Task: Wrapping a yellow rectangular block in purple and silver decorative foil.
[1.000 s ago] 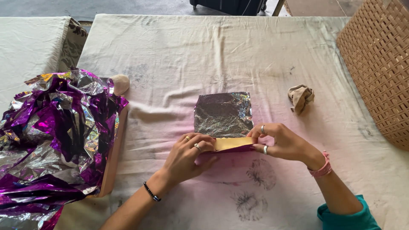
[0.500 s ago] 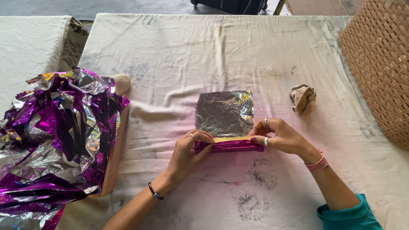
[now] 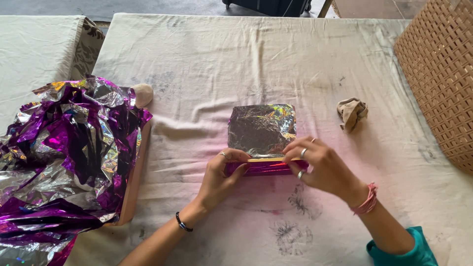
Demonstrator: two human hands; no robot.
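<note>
Centre of frame: small flat board (image 3: pixel 263 159) on stained cloth-covered table (image 3: pixel 197 59), top face already covered in silver holographic foil (image 3: pixel 261 129). Near edge unfinished, purple foil underside showing. Left hand (image 3: pixel 221 177) and right hand (image 3: pixel 320 165) pinched shut on that edge, folding. Versus earlier frame: hands closer together, fold flatter. Crumpled foil pile (image 3: pixel 64 162) at left; wadded rag (image 3: pixel 352 113) upper right.

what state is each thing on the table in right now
foil sheet: lying flat, near edge being folded over a thin strip
left hand: pressing the fold's left end
right hand: pinching the fold's right end
purple foil heap: crumpled, loose
wooden tray: under the heap
tan scrap: crumpled, apart
cloth: spread, stained
</note>
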